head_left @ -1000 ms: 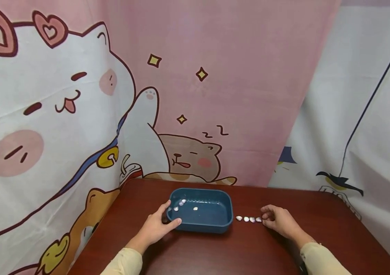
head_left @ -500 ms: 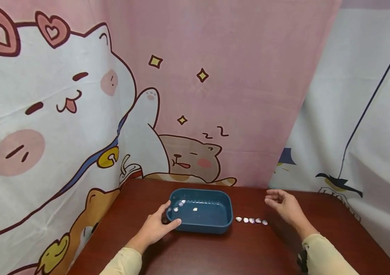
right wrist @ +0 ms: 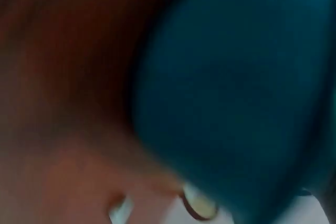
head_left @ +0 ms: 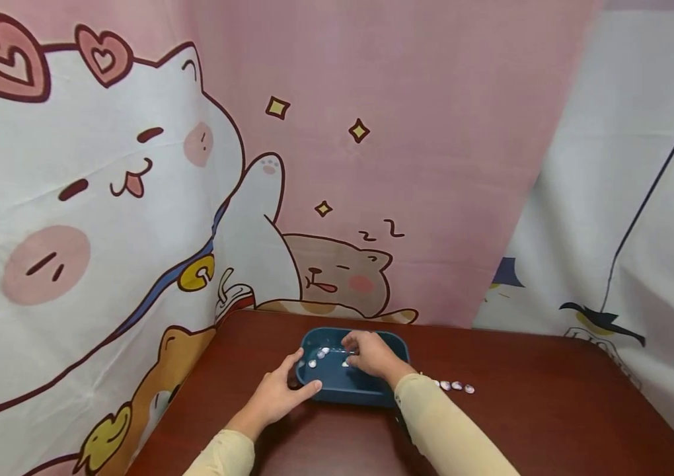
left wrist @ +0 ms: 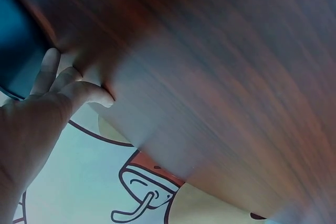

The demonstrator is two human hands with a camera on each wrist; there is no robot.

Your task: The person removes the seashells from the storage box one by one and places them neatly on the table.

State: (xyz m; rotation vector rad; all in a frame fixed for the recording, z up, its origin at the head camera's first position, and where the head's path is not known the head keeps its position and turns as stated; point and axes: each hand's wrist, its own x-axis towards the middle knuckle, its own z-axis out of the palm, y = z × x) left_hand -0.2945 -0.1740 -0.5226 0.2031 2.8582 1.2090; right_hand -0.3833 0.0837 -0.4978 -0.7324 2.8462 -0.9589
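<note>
A blue plastic basin (head_left: 343,395) stands on the table, with several small pale shells (head_left: 321,355) in its left part. My left hand (head_left: 274,395) rests at the basin's left end, thumb by the front wall and fingers spread along the side. In the left wrist view, the fingers (left wrist: 65,80) are apart, beside the basin (left wrist: 18,51). Inside the basin reaches my right hand (head_left: 371,355), fingers slightly bent, its thumb close to a single shell (head_left: 345,363). The right wrist view is blurred, mostly the basin (right wrist: 226,87); the right fingers do not show there.
A row of shells (head_left: 457,385) lies on the brown table (head_left: 527,410) right of the basin, its left end hidden by the right sleeve (head_left: 447,426). A cartoon-printed curtain (head_left: 432,165) hangs behind the table.
My right hand has let go of a shell at the row's right end, lifted, and swung left into the basin. The left hand has stayed at the basin.
</note>
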